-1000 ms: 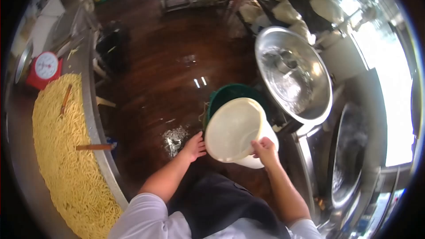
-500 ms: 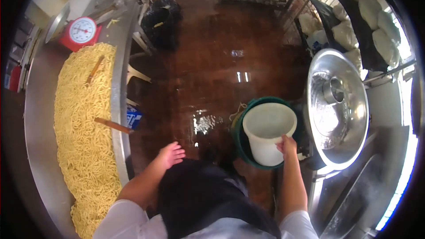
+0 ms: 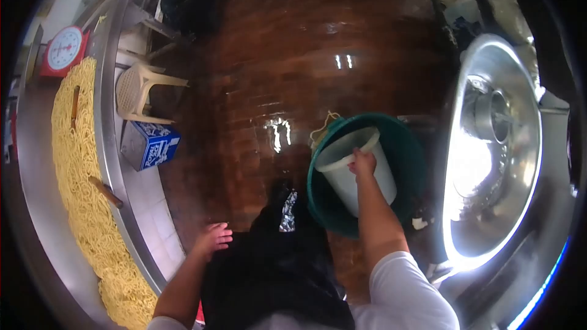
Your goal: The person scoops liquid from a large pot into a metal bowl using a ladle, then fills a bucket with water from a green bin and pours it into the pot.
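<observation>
My right hand grips the rim of a white plastic bucket, which tilts inside a larger green tub on the floor. The bucket's mouth leans toward the left, and its lower part sits within the tub's walls. My left hand hangs free beside the black apron, fingers apart and holding nothing. Nearest to that hand is the edge of the metal table, where a long heap of yellow noodles lies with two wooden sticks, one poking over the edge.
A large steel basin with a central ring stands at the right. Left, a red dial scale sits on the metal table. A beige plastic stool, a blue-and-white box and a black bag are near the table. The brown floor looks wet.
The white bucket has tipped to the left within the green tub, my right hand moving with its rim. My view has shifted downward and right; my left hand stays free.
</observation>
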Demonstrator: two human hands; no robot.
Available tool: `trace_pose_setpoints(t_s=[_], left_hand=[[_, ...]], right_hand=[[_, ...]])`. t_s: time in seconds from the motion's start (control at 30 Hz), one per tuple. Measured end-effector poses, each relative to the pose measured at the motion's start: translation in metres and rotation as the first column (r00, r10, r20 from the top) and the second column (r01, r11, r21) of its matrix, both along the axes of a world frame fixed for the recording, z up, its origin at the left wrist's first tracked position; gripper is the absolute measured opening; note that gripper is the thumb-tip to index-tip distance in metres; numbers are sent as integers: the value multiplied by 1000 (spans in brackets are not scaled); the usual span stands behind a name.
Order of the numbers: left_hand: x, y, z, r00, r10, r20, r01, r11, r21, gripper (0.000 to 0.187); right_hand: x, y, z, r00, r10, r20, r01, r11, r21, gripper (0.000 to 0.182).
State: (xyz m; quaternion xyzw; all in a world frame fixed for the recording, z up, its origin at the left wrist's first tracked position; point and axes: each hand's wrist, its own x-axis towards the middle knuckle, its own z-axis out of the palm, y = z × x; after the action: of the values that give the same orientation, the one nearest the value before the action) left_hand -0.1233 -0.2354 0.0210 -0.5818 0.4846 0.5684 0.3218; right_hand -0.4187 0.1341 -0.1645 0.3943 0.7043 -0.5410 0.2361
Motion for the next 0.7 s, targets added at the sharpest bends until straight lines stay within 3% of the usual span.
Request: trace_pose_setpoints(t_s=[0.13, 0.27, 0.4, 0.47, 0.57, 0.7], left_hand=[[17, 13, -27, 995, -79, 53, 76, 996, 48, 52], [36, 19, -22, 985, -158, 74, 164, 983, -80, 41], [76, -4, -39, 998, -43, 49, 45, 999, -27, 29], [81, -4, -35, 994, 44, 96, -27, 986, -166, 19], [76, -1, -32, 991, 14, 133, 12, 981, -194, 17], [93, 3, -54, 1000, 21, 18, -21, 999, -24, 26]], right_hand=[[-5, -19, -31, 1000, -6, 3, 6, 1000, -1, 38], [-15, -33, -53, 999, 23, 39, -21, 999, -31, 43], [-17, -39, -65, 996, 82, 31, -84, 996, 44, 40], [-13, -38, -73, 996, 89, 12, -90, 995, 50, 38], [-10, -37, -77, 990, 138, -6, -137, 987, 83, 31], [8, -33, -78, 997, 72, -27, -71, 997, 37, 26]])
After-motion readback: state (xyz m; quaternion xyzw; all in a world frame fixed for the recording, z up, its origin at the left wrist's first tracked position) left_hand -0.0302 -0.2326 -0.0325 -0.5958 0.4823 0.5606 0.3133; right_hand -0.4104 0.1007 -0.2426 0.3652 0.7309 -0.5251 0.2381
